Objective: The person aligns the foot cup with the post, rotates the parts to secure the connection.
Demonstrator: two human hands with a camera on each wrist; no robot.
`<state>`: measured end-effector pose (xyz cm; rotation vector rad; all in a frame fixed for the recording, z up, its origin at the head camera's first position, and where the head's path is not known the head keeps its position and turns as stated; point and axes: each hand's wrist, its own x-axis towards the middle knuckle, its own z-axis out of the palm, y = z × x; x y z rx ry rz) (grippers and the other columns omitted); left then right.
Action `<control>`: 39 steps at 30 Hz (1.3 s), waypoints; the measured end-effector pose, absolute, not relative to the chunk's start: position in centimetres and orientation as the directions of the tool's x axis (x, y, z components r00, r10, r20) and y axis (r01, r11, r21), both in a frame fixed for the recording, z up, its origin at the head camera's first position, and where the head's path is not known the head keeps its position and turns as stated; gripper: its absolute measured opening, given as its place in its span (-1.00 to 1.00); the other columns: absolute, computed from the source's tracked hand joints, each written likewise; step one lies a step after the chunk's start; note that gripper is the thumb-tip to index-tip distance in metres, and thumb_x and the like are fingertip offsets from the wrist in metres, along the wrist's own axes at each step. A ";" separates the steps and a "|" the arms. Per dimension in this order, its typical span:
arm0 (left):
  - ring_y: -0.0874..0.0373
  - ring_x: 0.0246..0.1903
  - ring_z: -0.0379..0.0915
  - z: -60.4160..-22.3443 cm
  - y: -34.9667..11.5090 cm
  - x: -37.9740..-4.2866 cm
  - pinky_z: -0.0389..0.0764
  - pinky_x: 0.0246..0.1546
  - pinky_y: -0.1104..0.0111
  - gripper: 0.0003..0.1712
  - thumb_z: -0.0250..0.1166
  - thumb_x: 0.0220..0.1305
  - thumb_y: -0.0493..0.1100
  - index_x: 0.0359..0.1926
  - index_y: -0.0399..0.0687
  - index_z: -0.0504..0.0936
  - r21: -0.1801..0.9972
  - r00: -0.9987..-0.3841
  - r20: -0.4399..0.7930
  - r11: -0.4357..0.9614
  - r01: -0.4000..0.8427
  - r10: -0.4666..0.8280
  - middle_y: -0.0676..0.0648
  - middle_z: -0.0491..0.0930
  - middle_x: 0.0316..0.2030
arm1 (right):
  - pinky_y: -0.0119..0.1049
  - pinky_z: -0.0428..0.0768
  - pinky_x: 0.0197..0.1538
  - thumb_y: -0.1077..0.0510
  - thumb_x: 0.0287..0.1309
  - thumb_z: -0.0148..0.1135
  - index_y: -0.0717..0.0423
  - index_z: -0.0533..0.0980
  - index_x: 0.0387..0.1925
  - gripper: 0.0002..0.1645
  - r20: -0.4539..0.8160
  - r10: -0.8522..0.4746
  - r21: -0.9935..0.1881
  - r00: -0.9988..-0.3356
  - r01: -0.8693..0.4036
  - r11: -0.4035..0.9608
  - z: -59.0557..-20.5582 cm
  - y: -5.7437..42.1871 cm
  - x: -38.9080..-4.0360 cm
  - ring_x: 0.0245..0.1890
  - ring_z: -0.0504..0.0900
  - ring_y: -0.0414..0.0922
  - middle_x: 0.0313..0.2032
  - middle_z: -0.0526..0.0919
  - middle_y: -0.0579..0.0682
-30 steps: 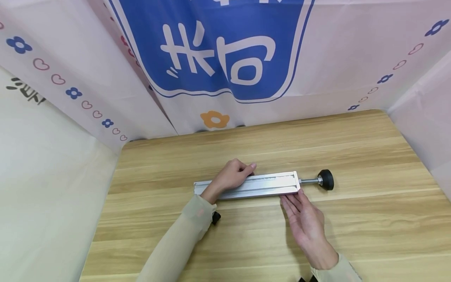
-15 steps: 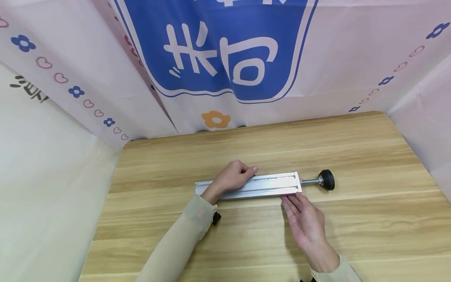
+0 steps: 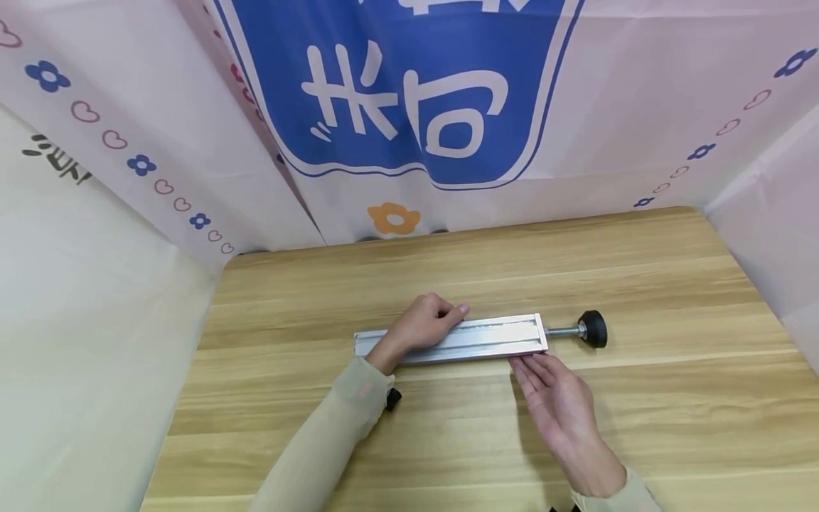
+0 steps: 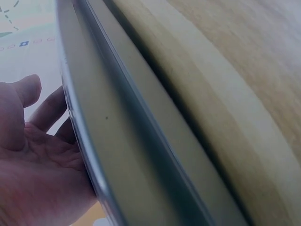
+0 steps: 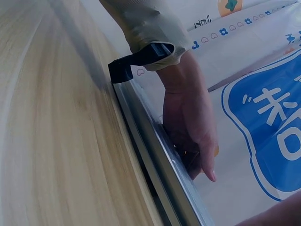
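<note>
A silver aluminium profile (image 3: 493,337) lies lengthwise across the table in the head view. From its right end plate a threaded rod (image 3: 563,332) sticks out, ending in a black levelling foot (image 3: 595,329). My left hand (image 3: 422,323) reaches over the profile's left half and grips its far edge; the right wrist view shows that left hand (image 5: 188,122) with its fingers bent down behind the bar. Palm up, my right hand (image 3: 563,405) touches the near edge by the right end with nearly straight fingers. Their tips are partly hidden beneath the profile.
The wood-grain table (image 3: 307,284) runs back to a white cloth backdrop (image 3: 640,128) with a blue printed panel (image 3: 358,142). A black piece (image 3: 393,398) shows beside the left sleeve (image 3: 333,434). Cloth walls also stand at left and right.
The head view has shifted slightly. Both hands and the profile keep nearly the same places; the right hand's fingertips sit slightly further under the near edge.
</note>
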<state>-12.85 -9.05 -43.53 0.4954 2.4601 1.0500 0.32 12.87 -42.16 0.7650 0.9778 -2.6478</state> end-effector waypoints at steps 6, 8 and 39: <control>0.25 -0.47 0.37 -43.9 -9.0 -12.9 0.45 -0.35 0.42 -0.46 0.12 0.63 0.13 -0.29 -0.06 0.86 0.744 -0.853 -0.216 0.646 0.172 0.476 0.03 0.66 -0.44 | -0.26 0.08 0.71 0.29 0.63 -0.38 0.37 -0.43 0.63 -0.23 -0.534 -0.054 -0.520 -0.844 0.378 -0.766 -41.9 12.9 0.2 0.68 -0.09 0.15 0.64 -0.30 0.39; 0.26 -0.46 0.39 -44.0 -9.0 -12.9 0.47 -0.34 0.42 -0.48 0.13 0.62 0.13 -0.25 -0.06 0.87 0.747 -0.852 -0.200 0.638 0.186 0.484 0.03 0.69 -0.42 | -0.26 0.06 0.72 0.29 0.62 -0.39 0.37 -0.45 0.62 -0.22 -0.531 -0.061 -0.515 -0.845 0.379 -0.769 -41.9 12.9 0.2 0.68 -0.11 0.16 0.64 -0.32 0.39; 0.09 0.09 0.72 -44.6 -9.1 -12.1 0.70 0.24 0.15 -0.59 0.24 0.55 0.10 0.05 -0.08 0.82 0.705 -0.845 -0.124 0.645 0.294 0.520 -0.07 0.81 0.02 | -0.24 0.07 0.72 0.19 0.69 -0.32 0.33 -0.41 0.64 -0.22 -0.532 -0.103 -0.522 -0.841 0.421 -0.742 -42.7 12.4 0.7 0.67 -0.02 0.14 0.66 -0.24 0.35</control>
